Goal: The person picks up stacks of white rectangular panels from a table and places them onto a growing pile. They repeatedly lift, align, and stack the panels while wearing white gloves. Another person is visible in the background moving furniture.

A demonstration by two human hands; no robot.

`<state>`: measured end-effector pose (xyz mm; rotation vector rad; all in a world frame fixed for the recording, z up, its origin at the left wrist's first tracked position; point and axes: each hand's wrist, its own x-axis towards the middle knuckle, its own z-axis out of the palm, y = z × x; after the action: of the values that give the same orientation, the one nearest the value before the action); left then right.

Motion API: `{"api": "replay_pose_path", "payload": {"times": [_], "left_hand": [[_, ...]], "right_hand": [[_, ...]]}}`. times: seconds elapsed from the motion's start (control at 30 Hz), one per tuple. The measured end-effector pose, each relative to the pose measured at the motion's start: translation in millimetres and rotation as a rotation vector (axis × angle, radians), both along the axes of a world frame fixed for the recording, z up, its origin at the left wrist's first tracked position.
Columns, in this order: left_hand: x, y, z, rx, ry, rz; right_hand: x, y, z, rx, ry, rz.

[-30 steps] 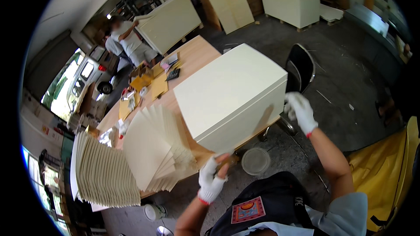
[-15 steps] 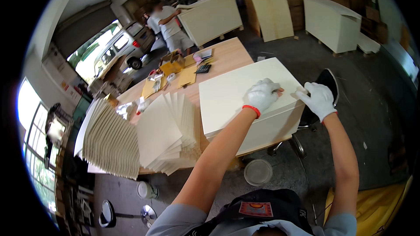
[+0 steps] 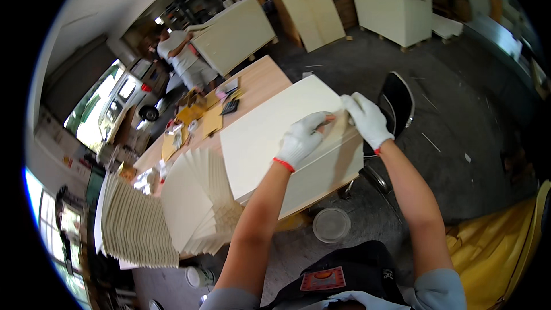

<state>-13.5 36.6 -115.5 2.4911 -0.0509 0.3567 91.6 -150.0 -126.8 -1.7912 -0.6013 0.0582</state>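
Observation:
A tall stack of large off-white sheets (image 3: 270, 123) sits on the table in front of me. My left hand (image 3: 304, 138), in a white glove with a red cuff and bare fingertips, is over the stack's top with its fingers curled; what they hold, if anything, is hidden. At the stack's far right corner, my gloved right hand (image 3: 367, 119) has its fingers closed around the edge of the top sheet. Left of the stack lie a fanned pile of cream sheets (image 3: 192, 195) and a bent, layered pile (image 3: 135, 224).
The wooden table (image 3: 261, 77) also bears a calculator (image 3: 230, 107), brown envelopes (image 3: 212, 120) and a yellow box (image 3: 190, 112). A black chair (image 3: 397, 103) stands right of the stack, a lidded bucket (image 3: 331, 225) below it. Farther back, a person (image 3: 181, 54) handles a big pale stack (image 3: 235, 34).
My view has swung right, so the scene sits farther left. My right hand has come in to the stack's corner, closer to my left hand, and its fingers have closed.

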Motion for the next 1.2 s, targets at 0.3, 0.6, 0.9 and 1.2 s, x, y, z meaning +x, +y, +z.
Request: {"api": "replay_pose_path", "payload": {"times": [0.3, 0.6, 0.9, 1.2], "left_hand": [[2, -10, 3, -0.012, -0.071, -0.066], [-3, -15, 8, -0.147, -0.065, 0.04], [-5, -19, 14, 0.144, 0.051, 0.056], [-1, -14, 10, 0.01, 0.073, 0.08]], "right_hand": [[1, -1, -16, -0.023, -0.155, -0.145], [0, 0, -20, -0.073, -0.226, -0.184], [4, 4, -29, -0.091, -0.257, -0.211], [2, -1, -23, -0.102, -0.226, -0.178]]}}
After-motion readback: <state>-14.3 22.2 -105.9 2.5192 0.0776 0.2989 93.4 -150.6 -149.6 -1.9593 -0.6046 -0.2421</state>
